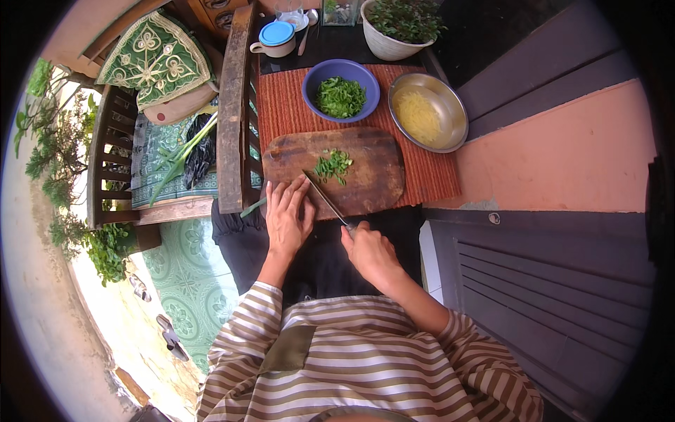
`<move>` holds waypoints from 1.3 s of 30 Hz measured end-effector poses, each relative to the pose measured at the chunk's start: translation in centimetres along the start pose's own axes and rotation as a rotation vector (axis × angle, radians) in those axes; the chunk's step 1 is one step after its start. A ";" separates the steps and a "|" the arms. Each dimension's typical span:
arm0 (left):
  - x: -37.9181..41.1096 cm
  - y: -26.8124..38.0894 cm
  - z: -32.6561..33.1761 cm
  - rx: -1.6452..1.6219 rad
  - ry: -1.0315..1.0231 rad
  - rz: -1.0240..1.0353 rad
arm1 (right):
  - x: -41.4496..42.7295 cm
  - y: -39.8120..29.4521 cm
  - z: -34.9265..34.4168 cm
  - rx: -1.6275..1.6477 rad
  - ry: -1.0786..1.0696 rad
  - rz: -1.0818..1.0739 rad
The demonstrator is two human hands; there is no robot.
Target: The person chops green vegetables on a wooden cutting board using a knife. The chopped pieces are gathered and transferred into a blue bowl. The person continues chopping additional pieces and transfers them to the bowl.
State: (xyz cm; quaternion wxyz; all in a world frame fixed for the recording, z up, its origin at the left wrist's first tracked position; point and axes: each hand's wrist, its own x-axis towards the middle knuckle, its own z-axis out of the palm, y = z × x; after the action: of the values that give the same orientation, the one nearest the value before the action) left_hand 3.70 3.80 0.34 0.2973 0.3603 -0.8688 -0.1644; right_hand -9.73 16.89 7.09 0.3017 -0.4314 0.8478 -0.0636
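Note:
My right hand (370, 252) grips the handle of a kitchen knife (326, 199), its blade slanting up and left across a worn wooden cutting board (369, 174). Close by the blade, my left hand (289, 213) presses a green onion stalk (254, 207) onto the board; the stalk's tail sticks out past the left edge, and the fingers hide the rest. A small heap of chopped green onion (333, 165) lies just beyond the knife tip. Behind the board stands a blue-purple bowl (311, 100) of shredded green leaves (341, 97).
A metal bowl (457, 124) with yellow shreds in liquid stands at the right on an orange woven mat (279, 87). At the back are a lidded cup (276, 39) and a potted plant (393, 37). More green onions (184, 153) lie on the wooden bench left, beyond its armrest (233, 121).

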 end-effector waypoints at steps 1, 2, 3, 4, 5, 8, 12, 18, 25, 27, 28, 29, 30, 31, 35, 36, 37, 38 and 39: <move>0.0 0.0 0.0 -0.001 0.000 -0.002 | 0.5 -0.1 0.2 0.011 0.004 -0.012; 0.0 0.1 0.1 -0.002 -0.001 -0.003 | 0.8 -0.2 0.2 0.021 0.009 -0.024; 0.0 0.1 0.1 -0.001 0.000 -0.004 | 1.0 -0.4 0.3 0.040 0.003 -0.011; 0.1 0.1 0.1 0.002 0.000 -0.002 | 1.2 -0.5 0.4 0.058 -0.004 0.002; 0.1 0.0 0.1 0.005 0.000 0.001 | 1.3 -0.6 0.4 0.077 -0.009 0.016; -0.1 -0.3 0.4 0.000 0.001 0.005 | 1.4 -0.5 0.5 0.085 -0.007 -0.003; 0.2 -0.2 0.3 -0.026 0.023 0.001 | 0.2 -0.1 0.3 0.054 -0.014 0.012; 0.8 -0.5 0.1 -0.111 0.064 -0.053 | -2.0 1.2 -0.1 0.069 -0.045 0.036; 1.8 -1.5 -0.1 -0.193 0.110 -0.054 | 0.3 0.6 0.0 0.169 -0.064 -0.005; 2.0 -1.5 -0.2 -0.231 0.113 -0.074 | 1.1 0.4 -0.1 0.191 -0.066 -0.022; 2.1 -1.6 -0.3 -0.250 0.114 -0.083 | 1.3 0.4 -0.2 0.197 -0.063 -0.031; 2.2 -1.6 -0.4 -0.262 0.106 -0.090 | 1.5 0.4 -0.3 0.204 -0.060 -0.039; 2.3 -1.6 -0.4 -0.280 0.097 -0.099 | 1.4 0.5 -0.4 0.215 -0.054 -0.028; 2.3 -1.5 -0.4 -0.298 0.087 -0.107 | 1.3 0.7 -0.6 0.226 -0.048 -0.017; 2.7 -1.3 -0.2 -0.292 0.067 -0.074 | 1.0 0.8 -1.1 0.253 -0.027 0.004; 2.7 -1.3 -0.1 -0.285 0.067 -0.055 | 0.9 0.9 -1.2 0.272 -0.025 -0.016; 2.7 -1.4 0.0 -0.278 0.068 -0.036 | 0.8 0.9 -1.2 0.290 -0.025 -0.038; 2.7 -1.5 0.1 -0.273 0.070 -0.017 | 0.7 1.0 -1.2 0.309 -0.024 -0.059; 2.6 -1.6 0.2 -0.269 0.071 0.001 | 0.7 1.0 -1.2 0.319 -0.019 -0.076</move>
State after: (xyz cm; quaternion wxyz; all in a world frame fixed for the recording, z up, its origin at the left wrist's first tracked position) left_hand 2.93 0.82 0.43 0.3737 0.3225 -0.8279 -0.2663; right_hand -11.39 16.81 7.37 0.3719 -0.4103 0.8071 -0.2048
